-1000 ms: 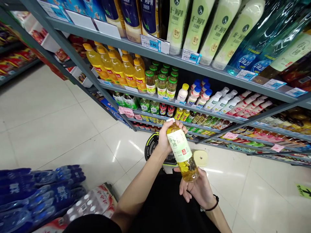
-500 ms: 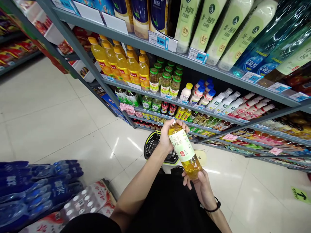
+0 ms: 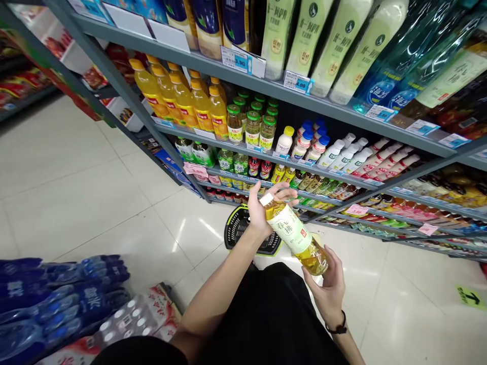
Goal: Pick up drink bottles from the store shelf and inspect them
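A clear plastic bottle of golden-yellow drink with a white cap and a pale green label (image 3: 291,230) is slanting between the person's two bare hands, above the tiled floor and in front of the black-clad lap. The left hand (image 3: 260,215) is standing partly open at the capped end, its thumb pointing up and its fingers spreading loosely behind the neck; how firmly it is touching the bottle, one cannot tell. The right hand (image 3: 330,289) is curving around the base, its thumb and fingers closing on opposite sides and keeping hold of it; a black band (image 3: 337,327) is circling that wrist.

Below the left forearm, a black perforated plastic basket with a yellow-green rim (image 3: 236,228) is sitting on the floor. Ahead, a grey metal shelf unit (image 3: 190,56) is carrying rows of drinks: orange-capped bottles of orange juice (image 3: 178,104) are standing beside green-capped bottles (image 3: 253,132), and tall pale green bottles (image 3: 304,40) are lining the level above. At the lower left, blue plastic-wrapped bottle packs (image 3: 57,304) are lying next to a shrink-wrapped pack of white-capped bottles (image 3: 129,319).
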`<state>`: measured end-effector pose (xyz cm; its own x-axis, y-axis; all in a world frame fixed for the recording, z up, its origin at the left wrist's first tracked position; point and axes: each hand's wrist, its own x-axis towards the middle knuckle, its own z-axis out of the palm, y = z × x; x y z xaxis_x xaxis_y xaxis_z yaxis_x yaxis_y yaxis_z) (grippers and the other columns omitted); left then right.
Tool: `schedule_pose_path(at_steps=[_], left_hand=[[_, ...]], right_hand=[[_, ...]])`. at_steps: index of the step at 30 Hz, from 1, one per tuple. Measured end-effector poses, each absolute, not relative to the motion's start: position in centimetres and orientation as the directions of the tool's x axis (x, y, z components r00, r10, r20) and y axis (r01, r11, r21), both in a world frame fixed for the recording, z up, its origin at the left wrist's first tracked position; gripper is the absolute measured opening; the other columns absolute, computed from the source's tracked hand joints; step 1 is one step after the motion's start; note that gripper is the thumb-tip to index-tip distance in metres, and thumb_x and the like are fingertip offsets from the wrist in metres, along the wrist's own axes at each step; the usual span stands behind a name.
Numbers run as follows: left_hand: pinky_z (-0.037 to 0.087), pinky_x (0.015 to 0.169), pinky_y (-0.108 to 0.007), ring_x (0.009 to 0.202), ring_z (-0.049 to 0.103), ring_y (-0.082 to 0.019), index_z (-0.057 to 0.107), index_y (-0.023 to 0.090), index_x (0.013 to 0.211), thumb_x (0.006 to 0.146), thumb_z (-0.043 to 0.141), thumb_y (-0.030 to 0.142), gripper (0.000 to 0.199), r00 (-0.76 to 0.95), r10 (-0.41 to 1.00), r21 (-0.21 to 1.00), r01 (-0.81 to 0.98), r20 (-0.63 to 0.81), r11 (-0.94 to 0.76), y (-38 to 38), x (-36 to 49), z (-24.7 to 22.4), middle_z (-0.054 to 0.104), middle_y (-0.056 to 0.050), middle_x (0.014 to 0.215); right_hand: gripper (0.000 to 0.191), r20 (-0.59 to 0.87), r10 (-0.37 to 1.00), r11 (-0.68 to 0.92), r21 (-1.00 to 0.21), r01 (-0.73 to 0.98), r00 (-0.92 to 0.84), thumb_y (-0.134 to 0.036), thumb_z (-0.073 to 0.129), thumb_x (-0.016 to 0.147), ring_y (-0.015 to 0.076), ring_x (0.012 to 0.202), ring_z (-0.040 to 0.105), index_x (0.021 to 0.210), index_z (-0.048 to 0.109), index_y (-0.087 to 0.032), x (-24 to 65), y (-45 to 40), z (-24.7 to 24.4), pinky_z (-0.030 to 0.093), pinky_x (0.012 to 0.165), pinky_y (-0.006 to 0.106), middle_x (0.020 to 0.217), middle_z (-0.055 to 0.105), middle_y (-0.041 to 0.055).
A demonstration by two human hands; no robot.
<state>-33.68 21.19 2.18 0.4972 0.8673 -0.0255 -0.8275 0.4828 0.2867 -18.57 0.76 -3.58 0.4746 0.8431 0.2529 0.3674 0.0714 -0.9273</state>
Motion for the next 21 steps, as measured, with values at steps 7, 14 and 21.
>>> schedule_pose_path(at_steps=[7,14,21], left_hand=[[0.059,0.087,-0.037,0.09,0.072,-0.027,0.074,0.008,0.097,0.094,0.036,0.071,0.073,0.456,0.89,0.354,-0.838,0.035,0.415,18.9,-33.7,4.2,0.074,-0.018,0.09],[0.05,0.108,-0.051,0.119,0.068,-0.039,0.075,0.006,0.102,0.091,0.042,0.072,0.075,0.502,0.861,0.503,-0.767,0.084,0.398,15.9,-34.3,6.2,0.075,-0.025,0.113],[0.038,0.121,-0.053,0.132,0.062,-0.041,0.067,0.006,0.134,0.095,0.051,0.064,0.071,0.594,0.803,0.509,-0.705,0.044,0.493,13.3,-33.1,6.4,0.069,-0.023,0.134]], right_hand=[[0.065,0.245,0.855,0.092,-0.939,0.331,0.458,-0.028,0.084,0.082,0.0276,0.126,0.064,0.138,0.053,-0.024,-18.1,-0.2,-4.1,0.059,0.102,0.042,0.141,0.059,0.0153],[0.078,-0.125,0.954,-0.11,-0.992,-0.066,0.272,-0.035,0.085,0.085,0.028,0.106,0.072,0.149,0.041,-0.028,-17.8,-2.4,-2.6,0.065,0.071,0.035,0.135,0.065,0.0159],[0.057,-0.167,0.984,-0.176,-0.836,-0.519,-0.065,-0.059,0.064,0.096,0.0209,0.052,0.071,0.138,0.055,-0.021,-17.5,-5.2,-2.3,0.053,0.046,0.031,0.106,0.076,0.0159]])
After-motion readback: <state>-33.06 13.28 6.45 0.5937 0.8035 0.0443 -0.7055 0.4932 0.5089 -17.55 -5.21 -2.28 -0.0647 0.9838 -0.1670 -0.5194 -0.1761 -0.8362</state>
